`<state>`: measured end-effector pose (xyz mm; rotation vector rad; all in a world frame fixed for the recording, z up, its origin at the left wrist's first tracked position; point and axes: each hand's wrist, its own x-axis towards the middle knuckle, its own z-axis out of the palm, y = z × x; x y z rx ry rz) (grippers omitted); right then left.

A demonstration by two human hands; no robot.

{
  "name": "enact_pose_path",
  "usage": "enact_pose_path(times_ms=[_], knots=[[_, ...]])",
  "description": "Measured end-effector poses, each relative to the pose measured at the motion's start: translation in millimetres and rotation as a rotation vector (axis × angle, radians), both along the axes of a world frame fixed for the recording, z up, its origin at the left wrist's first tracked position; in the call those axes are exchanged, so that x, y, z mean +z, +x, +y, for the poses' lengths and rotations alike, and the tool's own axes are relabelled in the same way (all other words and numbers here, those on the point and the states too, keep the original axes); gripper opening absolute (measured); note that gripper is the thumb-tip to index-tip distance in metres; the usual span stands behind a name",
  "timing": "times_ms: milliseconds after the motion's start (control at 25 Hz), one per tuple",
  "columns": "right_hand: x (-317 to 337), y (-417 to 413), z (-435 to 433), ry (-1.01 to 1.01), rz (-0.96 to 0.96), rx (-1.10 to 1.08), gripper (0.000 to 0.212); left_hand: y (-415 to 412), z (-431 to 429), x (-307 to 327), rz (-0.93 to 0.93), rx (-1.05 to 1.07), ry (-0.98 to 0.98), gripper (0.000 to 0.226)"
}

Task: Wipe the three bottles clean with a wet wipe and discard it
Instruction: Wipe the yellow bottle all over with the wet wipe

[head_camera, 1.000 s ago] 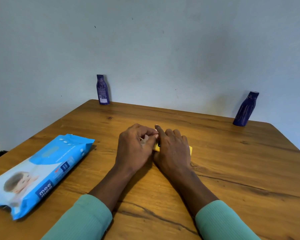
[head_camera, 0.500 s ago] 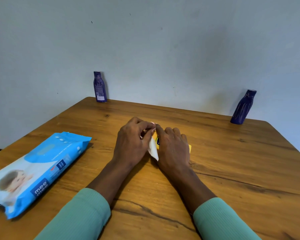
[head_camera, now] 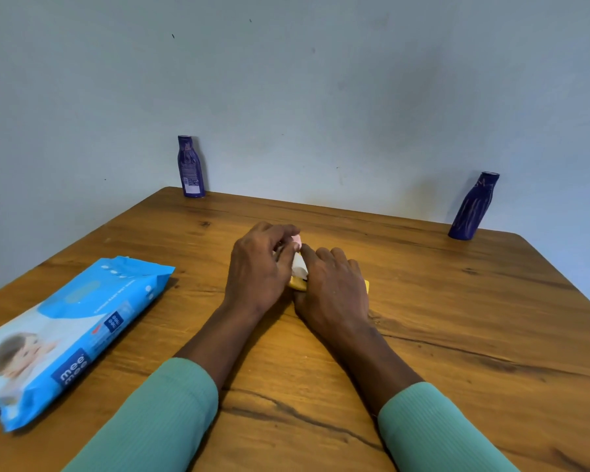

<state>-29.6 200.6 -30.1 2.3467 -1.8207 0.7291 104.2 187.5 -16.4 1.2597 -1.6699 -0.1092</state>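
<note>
Two hands: side by side at the middle of the tabletop (head_camera: 457, 318), almost touching, both busy with one small bottle.
Left hand (head_camera: 259, 267): knuckles up, fingers curled, pinching the white wet wipe (head_camera: 299, 265) against the capped end of that bottle.
Right hand (head_camera: 334, 291): laid palm-down over the yellow bottle (head_camera: 297, 283), fingers nearly straight along it, pressing it onto the tabletop; thumb hidden.
Yellow bottle: lying on its side beneath the right hand and mostly covered; one yellow strip showing in the gap between the hands, another sliver at the right hand's outer edge.
Pink cap (head_camera: 297, 239): peeping out just beyond the left hand's fingertips, right ahead of the right index finger.
Wet wipe: bunched in the gap between the two hands, touching the bottle and the left fingers.
Labelled purple bottle (head_camera: 190, 168): upright, well ahead of the left hand and off to its left, at the far edge by the wall (head_camera: 321, 80).
Second purple bottle (head_camera: 473, 207): standing on its base, well ahead of the right hand and far to its right, also at the far edge.
Wipes pack (head_camera: 72, 325): blue, lying flat well to the left of the left hand.
Sleeves (head_camera: 157, 420): green, ribbed, ending short of both wrists.
</note>
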Motion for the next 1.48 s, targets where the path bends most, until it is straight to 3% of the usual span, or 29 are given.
enact_pose_path(times_ms=[120,280,360,440,560,800,960,1040,1280,1480], knots=[[0,3,1,0.012,0.035,-0.003,0.07,0,2,-1,-0.005,0.047,0.018,0.023],[0,-4,0,0.013,-0.01,-0.051,0.042,-9,29,-7,-0.11,-0.132,0.005,0.037],[0,-7,-2,0.011,-0.019,-0.059,0.047,-3,31,-7,-0.123,-0.188,0.056,0.046],[1,-4,-1,0.023,-0.003,-0.027,0.063,4,21,-4,-0.125,-0.108,0.082,0.042],[1,-1,-1,-0.006,0.027,-0.012,0.068,13,5,4,-0.043,0.05,0.105,0.028],[0,-8,-1,0.0,-0.02,-0.075,0.072,1,27,-11,-0.015,-0.051,0.068,0.027],[-4,4,1,-0.103,-0.032,-0.083,0.06,1,13,-2,0.161,0.085,0.015,0.018],[-7,10,2,-0.155,-0.036,-0.097,0.058,0,9,-2,0.16,0.11,-0.01,0.016],[-9,0,-4,-0.203,-0.099,-0.18,0.069,7,17,-13,0.24,0.011,0.135,0.017],[-8,5,-1,-0.242,-0.035,-0.066,0.062,5,12,-4,0.38,0.019,0.09,0.015]])
